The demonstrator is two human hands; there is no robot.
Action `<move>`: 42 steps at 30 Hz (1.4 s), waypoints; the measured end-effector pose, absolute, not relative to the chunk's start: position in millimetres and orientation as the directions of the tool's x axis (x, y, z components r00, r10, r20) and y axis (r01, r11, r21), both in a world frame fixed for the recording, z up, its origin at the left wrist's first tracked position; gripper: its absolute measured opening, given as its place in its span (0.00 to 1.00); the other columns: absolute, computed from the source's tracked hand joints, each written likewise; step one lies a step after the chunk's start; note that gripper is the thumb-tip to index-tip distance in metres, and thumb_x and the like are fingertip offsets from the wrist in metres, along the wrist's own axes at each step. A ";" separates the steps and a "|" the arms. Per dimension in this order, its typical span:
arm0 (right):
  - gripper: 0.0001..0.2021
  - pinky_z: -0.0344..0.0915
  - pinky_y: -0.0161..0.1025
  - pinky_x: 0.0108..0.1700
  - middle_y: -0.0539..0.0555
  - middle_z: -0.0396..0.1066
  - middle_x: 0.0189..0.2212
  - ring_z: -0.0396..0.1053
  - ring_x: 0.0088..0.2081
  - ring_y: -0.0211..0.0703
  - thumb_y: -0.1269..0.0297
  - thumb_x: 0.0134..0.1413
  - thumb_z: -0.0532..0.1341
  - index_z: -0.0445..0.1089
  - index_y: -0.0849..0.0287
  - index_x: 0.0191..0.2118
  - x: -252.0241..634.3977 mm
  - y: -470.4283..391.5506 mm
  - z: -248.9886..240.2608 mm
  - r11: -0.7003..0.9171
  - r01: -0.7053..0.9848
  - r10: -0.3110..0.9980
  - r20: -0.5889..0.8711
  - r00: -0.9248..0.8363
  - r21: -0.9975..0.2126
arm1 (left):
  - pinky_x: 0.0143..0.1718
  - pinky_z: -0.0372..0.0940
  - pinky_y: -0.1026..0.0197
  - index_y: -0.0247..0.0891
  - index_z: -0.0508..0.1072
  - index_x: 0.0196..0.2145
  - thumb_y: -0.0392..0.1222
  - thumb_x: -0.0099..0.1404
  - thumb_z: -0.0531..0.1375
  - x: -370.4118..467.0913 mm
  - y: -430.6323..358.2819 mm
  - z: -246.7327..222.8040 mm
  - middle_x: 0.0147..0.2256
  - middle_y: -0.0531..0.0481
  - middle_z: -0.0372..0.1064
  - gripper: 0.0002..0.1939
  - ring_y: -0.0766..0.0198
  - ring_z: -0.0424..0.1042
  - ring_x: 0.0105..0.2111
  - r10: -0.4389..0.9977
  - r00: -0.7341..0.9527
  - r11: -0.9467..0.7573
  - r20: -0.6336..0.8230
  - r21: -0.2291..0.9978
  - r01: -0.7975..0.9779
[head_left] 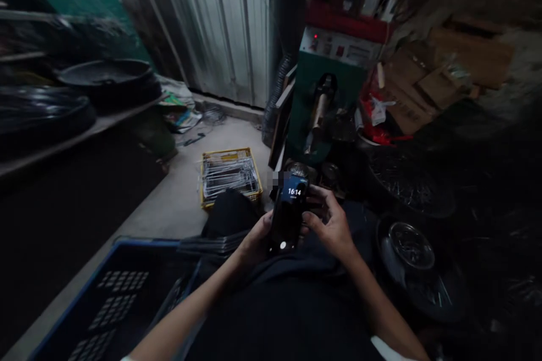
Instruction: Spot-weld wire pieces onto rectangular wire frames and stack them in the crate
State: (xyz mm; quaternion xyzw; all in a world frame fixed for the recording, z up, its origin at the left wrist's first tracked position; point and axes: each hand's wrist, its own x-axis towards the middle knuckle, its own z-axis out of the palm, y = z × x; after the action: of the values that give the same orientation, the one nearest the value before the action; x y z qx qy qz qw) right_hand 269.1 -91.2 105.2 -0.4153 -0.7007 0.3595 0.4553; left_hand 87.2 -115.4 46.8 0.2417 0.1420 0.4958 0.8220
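A dark smartphone (288, 217) is held upright above my lap, its lit screen showing 16:14. My left hand (255, 238) grips its lower left edge, with the fingers hidden behind it. At the right edge, my right hand (332, 223) is curled against the phone, thumb by the screen and fingers partly behind it. Just past my knee, a yellow crate (203, 180) filled with thin metal rods stands on the floor. Several similar thin rods (215, 243) lie across my thigh on the left.
A blue plastic crate (122, 242) is at my lower left. Wheel rims (110, 76) rest on a shelf at the left. On the right are a green machine (302, 96), cardboard boxes (409, 101) and spoked wheels (423, 271). Corrugated metal sheeting (220, 28) stands behind.
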 end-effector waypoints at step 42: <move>0.16 0.61 0.58 0.56 0.56 0.54 0.61 0.56 0.59 0.57 0.57 0.61 0.56 0.71 0.48 0.53 306.5 -185.9 9.3 0.642 0.544 0.766 0.479 -0.429 -0.540 | 0.54 0.60 0.43 0.29 0.61 0.61 0.58 0.70 0.45 114.8 -164.1 3.6 0.51 0.32 0.71 0.33 0.44 0.72 0.49 0.803 0.588 0.597 -0.102 0.129 -0.792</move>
State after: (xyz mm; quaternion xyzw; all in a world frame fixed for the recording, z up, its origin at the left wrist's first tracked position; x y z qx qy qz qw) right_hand 306.5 -185.9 9.3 -0.3942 -0.8311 0.1539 0.3609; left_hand 114.8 -164.1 3.6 0.0350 0.0748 0.4478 0.8903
